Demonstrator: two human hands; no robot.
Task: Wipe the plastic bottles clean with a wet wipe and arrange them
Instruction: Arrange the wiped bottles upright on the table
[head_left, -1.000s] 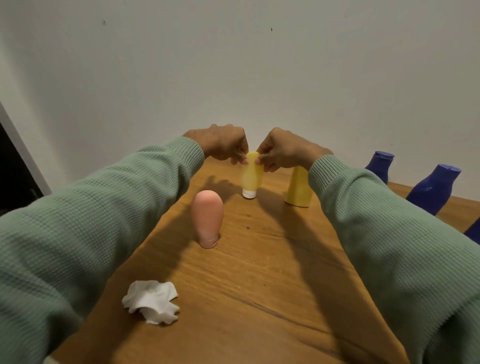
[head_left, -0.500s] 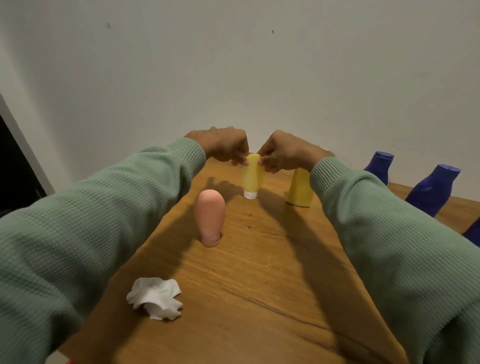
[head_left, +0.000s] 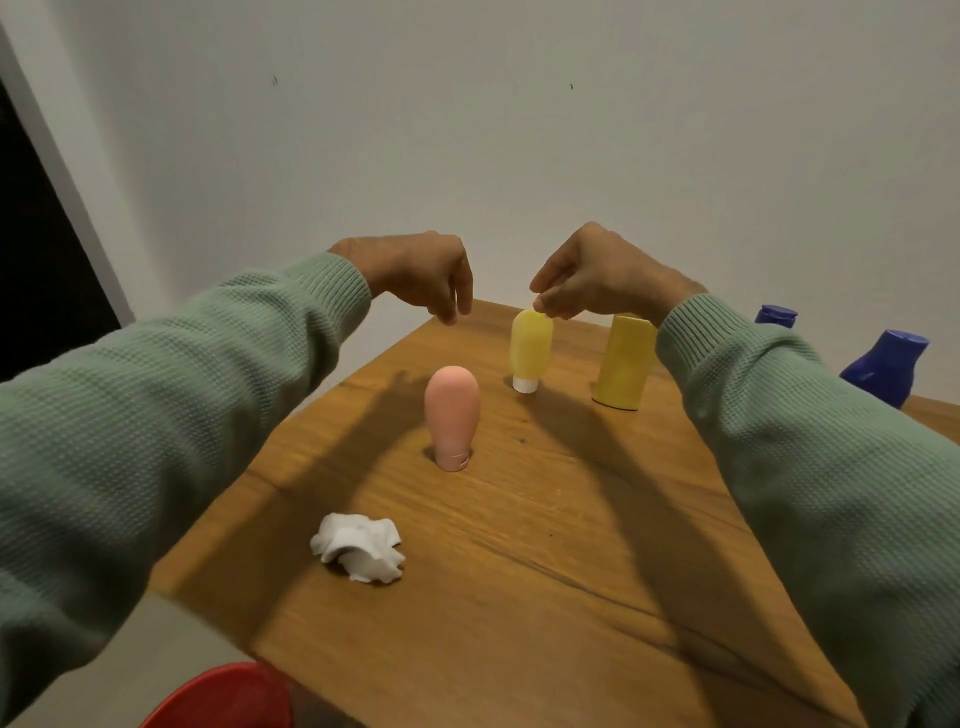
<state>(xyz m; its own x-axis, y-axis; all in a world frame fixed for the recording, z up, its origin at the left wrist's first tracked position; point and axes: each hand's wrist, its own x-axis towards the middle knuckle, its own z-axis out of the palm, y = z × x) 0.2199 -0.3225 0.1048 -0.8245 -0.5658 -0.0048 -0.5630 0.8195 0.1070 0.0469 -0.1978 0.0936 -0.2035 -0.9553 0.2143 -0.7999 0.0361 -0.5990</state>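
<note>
Wooden and warm-toned, the bench (head_left: 571, 597) carried a loose spread of plastic bottles in front of a plain white wall (head_left: 519, 156). Near its far edge the small yellow bottle (head_left: 530, 348) stood upright on its white cap. The right hand (head_left: 597, 275) reached over it from the right, its fingers (head_left: 563, 310) and thumb curled and pinching the rounded top end of that bottle. The left hand (head_left: 415, 273) hung just to the left, apart from the bottle and above the far left edge of the bench. Its fingers (head_left: 451, 306) drooped loosely curled with nothing between them. Both arms wore ribbed green sleeves (head_left: 208, 415).

Nearer the camera and a little left, the pink bottle (head_left: 452, 413) stood on its cap end, clear of either hand. Just right of the small yellow one, partly hidden behind the right wrist, stood the tall yellow bottle (head_left: 621, 369). Farther right, beyond the right sleeve, a blue bottle (head_left: 883, 369) showed its shoulder and cap, and a second blue bottle (head_left: 775, 315) showed only its cap. The wet wipe (head_left: 361, 551) lay crumpled on the bench near the left edge, on the near side of the pink bottle and touching nothing else. A red object (head_left: 223, 696) showed at the bottom, below the near corner of the bench; what it was could not be told.
</note>
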